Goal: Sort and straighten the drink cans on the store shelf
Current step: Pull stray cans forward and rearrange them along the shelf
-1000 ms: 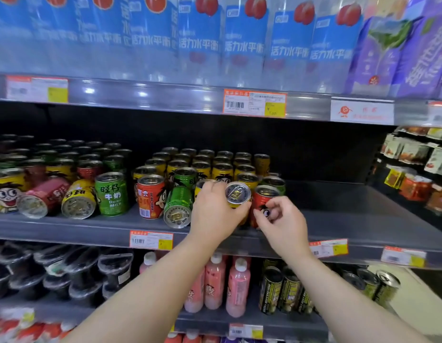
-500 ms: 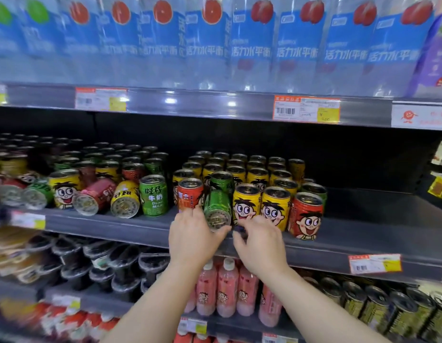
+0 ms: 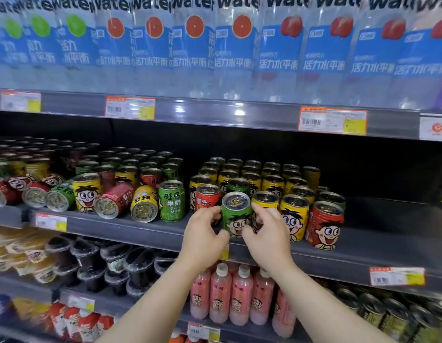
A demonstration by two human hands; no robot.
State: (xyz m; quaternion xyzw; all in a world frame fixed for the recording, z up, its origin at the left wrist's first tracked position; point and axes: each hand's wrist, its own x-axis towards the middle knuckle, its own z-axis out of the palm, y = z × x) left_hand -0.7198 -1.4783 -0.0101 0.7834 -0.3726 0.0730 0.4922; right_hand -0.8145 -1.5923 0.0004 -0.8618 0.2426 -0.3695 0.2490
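— What is hiding from the camera at the shelf (image 3: 150,235)?

— The hands are covering the green can's (image 3: 236,214) sides and base; price tags (image 3: 332,120) are blurring.

— And the hands?

— The left hand (image 3: 206,233) and right hand (image 3: 265,233) are both pinching the green can, upright at the shelf's front edge beside a yellow can (image 3: 293,217).

— Half a second ago?

— It was lying on its side further back.
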